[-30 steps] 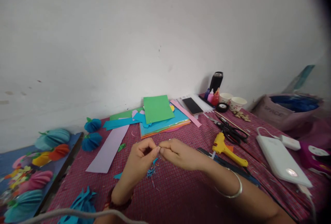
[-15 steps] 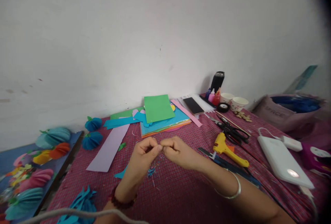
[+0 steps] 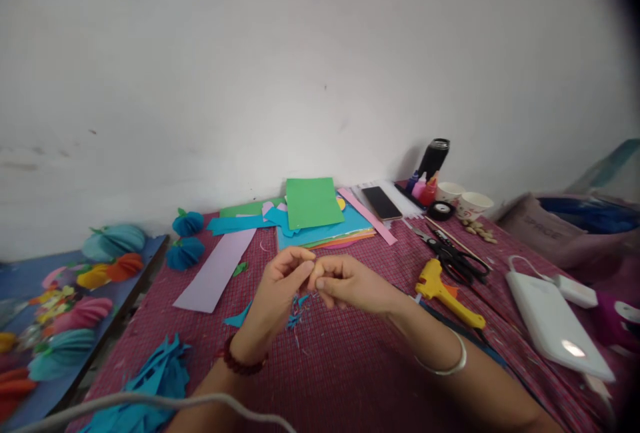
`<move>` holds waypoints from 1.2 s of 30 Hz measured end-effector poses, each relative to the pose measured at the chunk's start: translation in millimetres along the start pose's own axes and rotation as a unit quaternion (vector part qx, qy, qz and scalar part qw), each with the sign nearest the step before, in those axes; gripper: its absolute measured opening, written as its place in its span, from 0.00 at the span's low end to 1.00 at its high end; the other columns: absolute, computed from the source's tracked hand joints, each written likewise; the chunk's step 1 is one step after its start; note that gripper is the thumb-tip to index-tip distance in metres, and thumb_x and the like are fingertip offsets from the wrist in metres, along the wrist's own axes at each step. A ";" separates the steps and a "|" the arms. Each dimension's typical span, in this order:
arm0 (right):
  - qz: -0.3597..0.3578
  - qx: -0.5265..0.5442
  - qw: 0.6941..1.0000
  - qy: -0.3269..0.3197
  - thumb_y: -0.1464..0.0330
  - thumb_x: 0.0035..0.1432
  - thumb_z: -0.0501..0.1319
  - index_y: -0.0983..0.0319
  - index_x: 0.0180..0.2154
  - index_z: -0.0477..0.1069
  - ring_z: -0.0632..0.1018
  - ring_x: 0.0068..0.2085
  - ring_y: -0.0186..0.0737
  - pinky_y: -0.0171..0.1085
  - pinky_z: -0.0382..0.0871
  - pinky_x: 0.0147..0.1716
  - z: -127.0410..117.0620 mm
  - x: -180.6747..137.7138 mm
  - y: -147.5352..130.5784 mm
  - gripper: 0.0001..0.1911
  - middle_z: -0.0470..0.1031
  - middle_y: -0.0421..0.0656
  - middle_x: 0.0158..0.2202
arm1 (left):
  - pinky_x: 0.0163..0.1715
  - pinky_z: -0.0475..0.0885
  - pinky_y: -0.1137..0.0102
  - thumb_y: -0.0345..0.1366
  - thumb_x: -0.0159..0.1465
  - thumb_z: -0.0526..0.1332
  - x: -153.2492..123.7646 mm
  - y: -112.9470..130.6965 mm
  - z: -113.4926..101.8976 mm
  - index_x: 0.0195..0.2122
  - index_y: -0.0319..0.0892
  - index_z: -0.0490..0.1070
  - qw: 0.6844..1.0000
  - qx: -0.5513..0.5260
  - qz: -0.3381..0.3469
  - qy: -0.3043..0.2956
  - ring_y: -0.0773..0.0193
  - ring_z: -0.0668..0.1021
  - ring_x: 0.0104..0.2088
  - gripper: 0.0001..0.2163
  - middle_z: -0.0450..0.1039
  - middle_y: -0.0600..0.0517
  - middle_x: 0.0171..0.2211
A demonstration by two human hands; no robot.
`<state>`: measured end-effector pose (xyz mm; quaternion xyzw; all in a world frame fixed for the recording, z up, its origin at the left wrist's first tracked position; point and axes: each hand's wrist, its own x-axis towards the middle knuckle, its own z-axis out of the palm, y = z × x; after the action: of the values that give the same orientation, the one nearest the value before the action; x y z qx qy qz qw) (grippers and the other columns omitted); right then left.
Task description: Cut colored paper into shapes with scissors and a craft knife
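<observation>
My left hand (image 3: pixel 286 281) and my right hand (image 3: pixel 345 279) meet fingertip to fingertip above the checked tablecloth (image 3: pixel 340 366). Both are closed in a pinch, and whatever sits between the fingers is too small or hidden to make out. Below them on the cloth lie small blue paper scraps (image 3: pixel 296 316) and bits of thread. A larger blue scrap (image 3: pixel 239 316) is beside my left wrist. Past my fingertips rests a pile of coloured paper with a green sheet (image 3: pixel 314 203) on top.
Right of my arm lie a yellow glue gun (image 3: pixel 445 293), black scissors (image 3: pixel 453 256) and a white power bank (image 3: pixel 555 326). Blue paper strips (image 3: pixel 155 379) heap at front left, near a grey cable (image 3: pixel 200 401). Paper pumpkins (image 3: pixel 185 253) stand left of a lilac sheet (image 3: pixel 217 269).
My right hand's fingers have shifted from a tight curl to a looser pinch, still against my left fingertips. The view has turned slightly left, so the table things sit further right.
</observation>
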<state>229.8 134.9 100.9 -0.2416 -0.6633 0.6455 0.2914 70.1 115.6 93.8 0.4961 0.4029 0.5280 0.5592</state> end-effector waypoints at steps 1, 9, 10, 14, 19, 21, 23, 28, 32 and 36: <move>0.004 0.005 1.000 -0.001 0.66 0.57 0.57 0.63 0.32 0.67 0.62 0.18 0.26 0.27 0.55 0.17 -0.1 -0.1 2.0 0.06 0.66 0.34 0.19 | 0.21 0.59 0.76 0.36 0.58 0.62 -1.0 1.1 0.6 0.33 0.41 0.69 1.000 0.022 0.017 0.012 0.73 0.64 0.20 0.05 0.65 0.59 0.21; 0.043 0.031 0.997 0.049 0.60 0.59 0.60 0.61 0.32 0.65 0.65 0.16 0.27 0.28 0.56 0.15 1.4 0.9 16.1 0.12 0.69 0.35 0.21 | 0.25 0.59 0.71 0.27 0.53 0.49 -6.9 10.0 -5.5 0.20 0.42 0.61 0.982 0.098 0.157 -0.027 0.69 0.64 0.23 0.08 0.60 0.56 0.19; 0.042 0.030 0.997 0.054 0.60 0.60 0.59 0.61 0.32 0.64 0.66 0.17 0.28 0.29 0.56 0.15 2.5 1.2 17.6 0.12 0.69 0.36 0.21 | 0.25 0.59 0.70 0.27 0.53 0.48 -7.1 10.0 -7.2 0.19 0.42 0.60 0.978 0.112 0.170 -0.036 0.69 0.63 0.22 0.08 0.60 0.56 0.19; 0.014 -0.034 0.996 0.082 0.59 0.66 0.52 0.60 0.27 0.62 0.65 0.19 0.31 0.32 0.56 0.18 6.9 0.8 23.8 0.17 0.65 0.36 0.19 | 0.25 0.57 0.69 0.29 0.55 0.47 -7.9 9.5 -11.5 0.18 0.43 0.57 0.970 0.136 0.196 -0.046 0.69 0.61 0.22 0.10 0.57 0.56 0.18; -0.026 -0.135 0.984 0.110 0.57 0.68 0.46 0.60 0.19 0.56 0.59 0.21 0.33 0.37 0.51 0.22 7.2 1.1 34.2 0.26 0.56 0.37 0.17 | 0.25 0.56 0.69 0.31 0.60 0.48 -6.5 9.2 -11.9 0.18 0.43 0.54 0.964 0.135 0.226 -0.036 0.69 0.59 0.22 0.13 0.54 0.57 0.18; -0.033 -0.129 0.983 0.127 0.56 0.67 0.46 0.59 0.19 0.55 0.58 0.21 0.34 0.37 0.51 0.22 7.9 1.6 37.0 0.26 0.55 0.37 0.17 | 0.23 0.55 0.70 0.36 0.64 0.50 -5.6 5.8 -9.1 0.18 0.43 0.53 0.964 0.150 0.216 -0.020 0.70 0.59 0.21 0.17 0.53 0.58 0.18; -0.038 -0.110 0.980 0.160 0.55 0.67 0.47 0.59 0.19 0.54 0.58 0.21 0.34 0.37 0.52 0.22 9.2 1.7 37.0 0.25 0.54 0.37 0.18 | 0.23 0.54 0.70 0.39 0.66 0.52 -5.2 -0.7 -4.3 0.18 0.43 0.52 0.962 0.186 0.199 -0.011 0.70 0.59 0.21 0.19 0.53 0.58 0.18; -0.067 -0.136 0.968 0.198 0.55 0.67 0.47 0.59 0.21 0.56 0.59 0.21 0.33 0.36 0.52 0.21 8.1 -0.6 26.1 0.24 0.55 0.36 0.18 | 0.26 0.59 0.71 0.38 0.68 0.51 -7.5 -19.5 9.6 0.21 0.42 0.60 0.958 0.222 0.178 -0.032 0.69 0.67 0.24 0.17 0.65 0.55 0.22; -0.081 -0.188 0.964 0.168 0.56 0.66 0.48 0.59 0.22 0.56 0.59 0.21 0.32 0.35 0.53 0.21 2.5 -4.2 16.4 0.23 0.56 0.36 0.19 | 0.28 0.63 0.71 0.40 0.68 0.49 -10.2 -21.7 14.2 0.24 0.41 0.64 0.965 0.199 0.166 -0.044 0.68 0.70 0.27 0.16 0.70 0.52 0.25; -0.079 -0.183 0.974 0.107 0.58 0.67 0.48 0.60 0.26 0.58 0.61 0.23 0.32 0.33 0.56 0.22 -2.6 -3.7 12.5 0.19 0.58 0.36 0.21 | 0.30 0.66 0.71 0.41 0.69 0.48 -8.0 -18.8 13.0 0.26 0.41 0.66 0.977 0.141 0.151 -0.053 0.68 0.72 0.27 0.17 0.71 0.51 0.26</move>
<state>233.6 134.7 88.1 -0.3053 -0.7522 0.4580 0.3621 85.3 106.9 77.1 0.6528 0.3633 0.5170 0.4177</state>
